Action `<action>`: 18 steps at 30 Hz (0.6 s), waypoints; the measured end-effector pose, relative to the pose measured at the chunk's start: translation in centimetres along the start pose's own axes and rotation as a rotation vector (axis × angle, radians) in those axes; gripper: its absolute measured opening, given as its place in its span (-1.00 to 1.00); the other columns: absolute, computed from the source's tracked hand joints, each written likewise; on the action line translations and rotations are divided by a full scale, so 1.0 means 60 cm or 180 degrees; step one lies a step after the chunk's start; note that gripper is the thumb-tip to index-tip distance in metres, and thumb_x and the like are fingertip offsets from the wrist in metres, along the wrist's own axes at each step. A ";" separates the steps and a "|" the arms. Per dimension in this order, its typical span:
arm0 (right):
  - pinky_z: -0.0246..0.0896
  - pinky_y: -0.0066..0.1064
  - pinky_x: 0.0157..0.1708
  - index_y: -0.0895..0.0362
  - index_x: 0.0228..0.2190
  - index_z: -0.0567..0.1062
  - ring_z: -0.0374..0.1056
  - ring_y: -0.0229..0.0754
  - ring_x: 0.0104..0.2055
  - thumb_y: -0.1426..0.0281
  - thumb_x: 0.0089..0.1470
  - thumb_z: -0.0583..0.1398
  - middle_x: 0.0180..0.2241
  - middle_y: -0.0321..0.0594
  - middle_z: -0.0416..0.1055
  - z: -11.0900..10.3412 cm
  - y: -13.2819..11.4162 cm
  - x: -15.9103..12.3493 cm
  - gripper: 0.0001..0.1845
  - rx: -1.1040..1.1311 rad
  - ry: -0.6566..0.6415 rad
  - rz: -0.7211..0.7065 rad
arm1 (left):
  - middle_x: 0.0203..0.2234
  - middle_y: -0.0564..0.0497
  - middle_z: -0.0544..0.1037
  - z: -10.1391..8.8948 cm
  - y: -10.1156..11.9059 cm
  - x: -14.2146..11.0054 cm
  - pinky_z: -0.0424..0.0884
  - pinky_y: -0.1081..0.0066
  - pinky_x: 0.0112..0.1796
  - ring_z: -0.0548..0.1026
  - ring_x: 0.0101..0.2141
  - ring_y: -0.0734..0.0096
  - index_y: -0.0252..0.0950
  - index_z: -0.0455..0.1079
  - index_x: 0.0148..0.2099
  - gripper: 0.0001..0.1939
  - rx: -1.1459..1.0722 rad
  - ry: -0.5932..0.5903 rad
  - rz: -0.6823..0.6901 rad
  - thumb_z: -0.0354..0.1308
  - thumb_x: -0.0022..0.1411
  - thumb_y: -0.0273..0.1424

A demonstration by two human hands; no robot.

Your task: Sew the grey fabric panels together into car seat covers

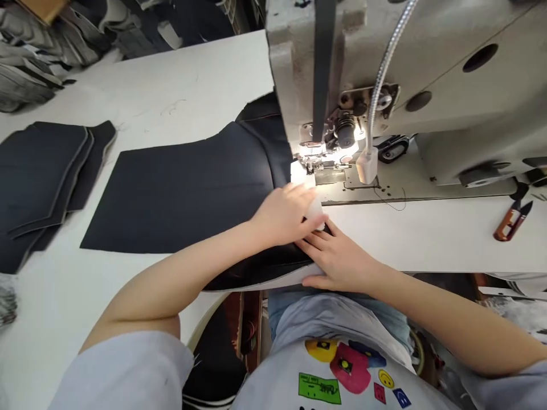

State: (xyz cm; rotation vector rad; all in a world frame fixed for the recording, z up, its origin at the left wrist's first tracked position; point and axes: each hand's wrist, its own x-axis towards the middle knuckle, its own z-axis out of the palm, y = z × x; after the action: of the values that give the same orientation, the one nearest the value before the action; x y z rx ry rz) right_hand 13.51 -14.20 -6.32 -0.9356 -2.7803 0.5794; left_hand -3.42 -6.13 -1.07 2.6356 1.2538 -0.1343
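Note:
A large black leather-like panel (192,193) lies on the table, its right end beneath the sewing machine's lit presser foot (311,166). My left hand (284,213) is bent over a narrow white strip (316,212) on the panel's right edge, with the strip showing between fingers and thumb. The strip runs up to the foot. Just below and to the right, my right hand (339,259) rests on the panel near its edge, fingers spread and thumb apart. Its fingertips are close to my left thumb. The panel's pale underside (282,279) shows along the front edge.
The grey sewing machine (427,74) fills the upper right, with a bendable lamp (367,165) near the needle. Small thread snips (510,219) lie at the right. Stacked dark panels (38,176) sit at the left, and piled grey pieces (47,34) stand behind.

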 end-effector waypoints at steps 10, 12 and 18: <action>-0.18 0.29 0.30 0.30 0.27 0.23 -0.05 0.18 0.39 0.11 0.13 0.25 0.33 0.16 0.06 0.016 0.012 -0.047 -0.18 0.0081 0.0141 -0.0350 | 0.01 -0.24 0.50 0.015 0.049 0.021 0.48 0.21 -0.19 0.56 -0.08 0.04 -0.42 -0.13 0.44 -0.30 0.0470 -0.1059 -0.1150 -0.08 0.31 -0.39; -0.15 0.30 0.29 0.34 0.26 0.23 -0.02 0.20 0.38 0.11 0.10 0.27 0.33 0.19 0.07 0.022 0.013 -0.043 -0.15 0.0022 0.0208 -0.0344 | -0.02 -0.23 0.53 0.016 0.046 0.024 0.48 0.19 -0.20 0.57 -0.09 0.00 -0.40 -0.10 0.44 -0.32 0.0525 -0.0953 -0.1152 -0.09 0.35 -0.31; -0.08 0.32 0.27 0.34 0.24 0.26 0.04 0.22 0.36 0.10 0.09 0.29 0.32 0.18 0.10 0.023 0.010 -0.044 -0.15 -0.0086 0.0280 -0.0388 | -0.25 -0.09 0.64 0.011 0.030 0.040 0.42 0.37 -0.29 0.61 -0.26 0.18 -0.27 0.02 0.42 -0.36 -0.0022 -0.0963 -0.1032 -0.14 0.31 -0.48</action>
State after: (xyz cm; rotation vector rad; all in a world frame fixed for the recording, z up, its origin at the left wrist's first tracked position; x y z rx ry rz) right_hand 15.57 -15.81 -7.90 -0.7702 -2.7489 0.4717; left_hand -0.50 -5.59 -1.87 2.2738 1.5481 -0.5558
